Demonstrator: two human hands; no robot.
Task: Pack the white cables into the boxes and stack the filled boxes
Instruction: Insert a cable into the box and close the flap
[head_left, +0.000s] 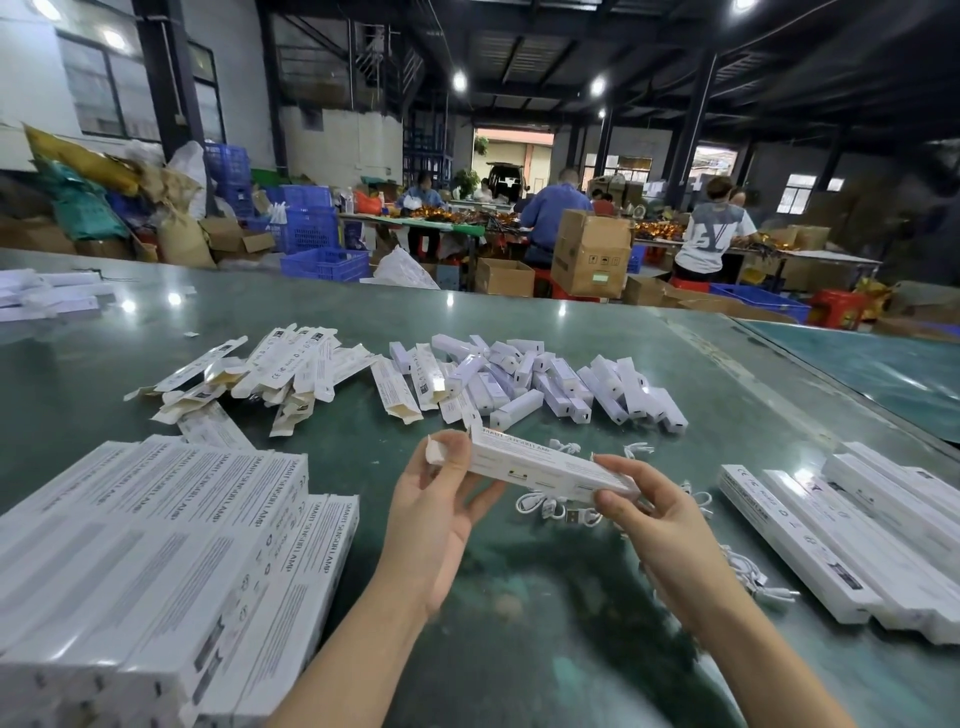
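A long white box (545, 464) is held level above the green table (545, 597) between both hands. My left hand (441, 499) grips its left end, where an end flap (435, 450) stands open. My right hand (644, 512) grips the right end, fingers curled around it. Coiled white cables (550, 506) lie on the table just under the box, and more cables (758, 577) trail to the right. A stack of filled white boxes (156, 561) lies at the left. Another row of long white boxes (852, 535) lies at the right.
Flattened box sleeves (291, 374) and several small white boxes (545, 384) lie scattered across the table's middle. More white boxes (41, 299) sit at the far left edge. Beyond the table, people work at benches among cardboard cartons (592, 254) and blue crates (324, 262).
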